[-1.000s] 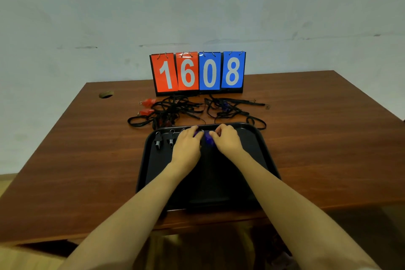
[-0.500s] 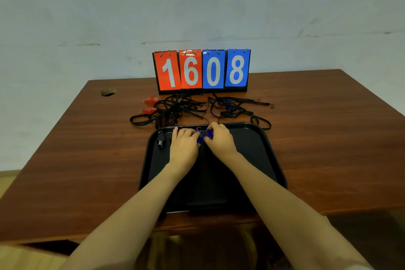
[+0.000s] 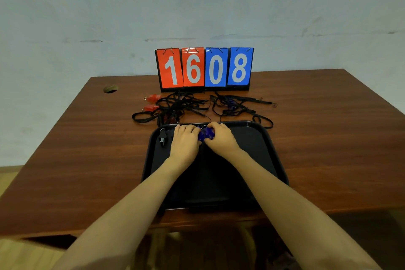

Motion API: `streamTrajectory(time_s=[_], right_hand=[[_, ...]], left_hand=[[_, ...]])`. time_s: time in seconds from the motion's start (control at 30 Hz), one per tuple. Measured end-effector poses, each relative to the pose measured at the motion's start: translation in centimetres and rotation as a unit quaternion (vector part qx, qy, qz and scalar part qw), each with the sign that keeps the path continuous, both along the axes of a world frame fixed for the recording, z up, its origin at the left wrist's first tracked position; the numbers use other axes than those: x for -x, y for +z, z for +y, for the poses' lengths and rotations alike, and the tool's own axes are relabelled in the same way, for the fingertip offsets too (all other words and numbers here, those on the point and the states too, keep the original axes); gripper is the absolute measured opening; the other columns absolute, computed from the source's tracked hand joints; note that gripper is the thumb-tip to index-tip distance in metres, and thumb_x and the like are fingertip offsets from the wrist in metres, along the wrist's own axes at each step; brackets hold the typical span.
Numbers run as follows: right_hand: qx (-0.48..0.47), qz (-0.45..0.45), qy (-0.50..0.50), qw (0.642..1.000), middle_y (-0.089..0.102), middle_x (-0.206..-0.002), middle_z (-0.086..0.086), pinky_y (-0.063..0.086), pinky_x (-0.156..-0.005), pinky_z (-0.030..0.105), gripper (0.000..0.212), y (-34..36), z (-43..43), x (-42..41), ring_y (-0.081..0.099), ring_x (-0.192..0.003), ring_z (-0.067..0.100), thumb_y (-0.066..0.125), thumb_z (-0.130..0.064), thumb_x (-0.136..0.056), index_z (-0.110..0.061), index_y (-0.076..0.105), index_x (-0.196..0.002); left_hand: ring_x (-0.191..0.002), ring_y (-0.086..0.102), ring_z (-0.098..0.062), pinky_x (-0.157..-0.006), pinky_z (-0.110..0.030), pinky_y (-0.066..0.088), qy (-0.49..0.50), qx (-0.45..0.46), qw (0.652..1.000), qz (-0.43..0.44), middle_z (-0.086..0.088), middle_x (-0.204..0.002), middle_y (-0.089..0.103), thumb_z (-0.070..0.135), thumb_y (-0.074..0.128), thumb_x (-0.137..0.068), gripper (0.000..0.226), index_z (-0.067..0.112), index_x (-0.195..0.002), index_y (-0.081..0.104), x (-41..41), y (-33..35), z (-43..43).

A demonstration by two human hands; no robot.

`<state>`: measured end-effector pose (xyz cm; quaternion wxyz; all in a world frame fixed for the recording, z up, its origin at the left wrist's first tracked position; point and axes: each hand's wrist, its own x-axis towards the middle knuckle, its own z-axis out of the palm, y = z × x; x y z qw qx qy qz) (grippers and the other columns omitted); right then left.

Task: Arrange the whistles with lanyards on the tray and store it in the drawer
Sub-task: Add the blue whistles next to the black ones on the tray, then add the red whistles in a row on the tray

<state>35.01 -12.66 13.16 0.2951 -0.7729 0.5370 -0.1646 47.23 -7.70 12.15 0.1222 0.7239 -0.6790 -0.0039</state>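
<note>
A black tray lies on the wooden table in front of me. Both hands are at its far edge. My left hand and my right hand meet over blue whistles, fingers curled around them. A black whistle lies in the tray's far left corner. Beyond the tray, two red whistles sit in a tangle of black lanyards. A second lanyard tangle with a blue whistle lies to the right.
A flip scoreboard reading 1608 stands at the back of the table. A round cable hole is at the far left. The tray's near edge overhangs the table's front edge.
Both hands have stayed at the tray's far edge around the blue whistles, with only small finger shifts. The view has tilted slightly.
</note>
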Motion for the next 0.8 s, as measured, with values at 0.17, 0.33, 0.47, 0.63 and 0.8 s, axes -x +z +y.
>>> streamTrajectory(time_s=[0.17, 0.33, 0.47, 0.63, 0.8], right_hand=[[-0.001, 0.004, 0.006, 1.000, 0.050, -0.125, 0.008, 0.045, -0.094, 0.033, 0.051, 0.2, -0.3, 0.6, 0.052, -0.112, 0.023, 0.068, -0.020, -0.084, -0.014, 0.048, -0.130], [0.027, -0.066, -0.017, 0.997, 0.056, -0.115, 0.007, 0.051, -0.090, 0.032, 0.035, 1.2, -1.6, 2.0, 0.055, -0.093, 0.014, 0.061, -0.018, -0.088, -0.013, 0.057, -0.122], [0.074, -0.075, -0.113, 0.988, 0.057, -0.121, 0.009, 0.046, -0.089, 0.029, 0.025, 2.2, -5.1, 3.0, 0.057, -0.106, 0.020, 0.046, -0.013, -0.096, -0.009, 0.060, -0.117], [0.083, 0.014, -0.131, 0.988, 0.053, -0.125, 0.015, 0.047, -0.093, 0.040, 0.028, 2.1, -10.8, 3.4, 0.050, -0.116, 0.031, 0.042, -0.013, -0.098, -0.007, 0.057, -0.121], [0.063, 0.076, -0.096, 0.991, 0.049, -0.130, 0.016, 0.046, -0.094, 0.042, 0.033, 1.2, -14.2, 2.4, 0.046, -0.120, 0.035, 0.044, -0.013, -0.097, -0.010, 0.054, -0.129]], left_hand=[[-0.128, 0.040, -0.024, -0.114, -0.032, 0.020, -0.019, 0.010, 1.000, 0.016, -0.005, -0.134, 0.050, 0.019, 0.056, -0.088, 0.048, 0.013, -0.135, 0.046, 0.0, 0.2, 0.1], [-0.118, 0.047, -0.027, -0.103, -0.033, 0.033, -0.033, 0.094, 0.993, 0.059, -0.008, -0.124, 0.055, 0.014, 0.047, -0.075, 0.049, 0.008, -0.123, 0.057, 0.0, 0.9, -0.1], [-0.118, 0.046, -0.025, -0.098, -0.033, 0.037, 0.025, 0.076, 0.996, 0.049, -0.008, -0.126, 0.055, 0.012, 0.047, -0.089, 0.036, 0.009, -0.123, 0.059, -0.6, 2.0, -3.6], [-0.119, 0.046, -0.030, -0.096, -0.041, 0.041, 0.103, 0.040, 0.993, 0.042, -0.012, -0.127, 0.054, 0.007, 0.047, -0.089, 0.034, 0.009, -0.121, 0.060, -3.4, 3.0, -7.9], [-0.123, 0.038, -0.037, -0.098, -0.046, 0.037, 0.222, 0.021, 0.973, 0.056, -0.016, -0.131, 0.048, 0.002, 0.049, -0.083, 0.042, 0.007, -0.125, 0.055, -9.3, 2.8, -9.0]])
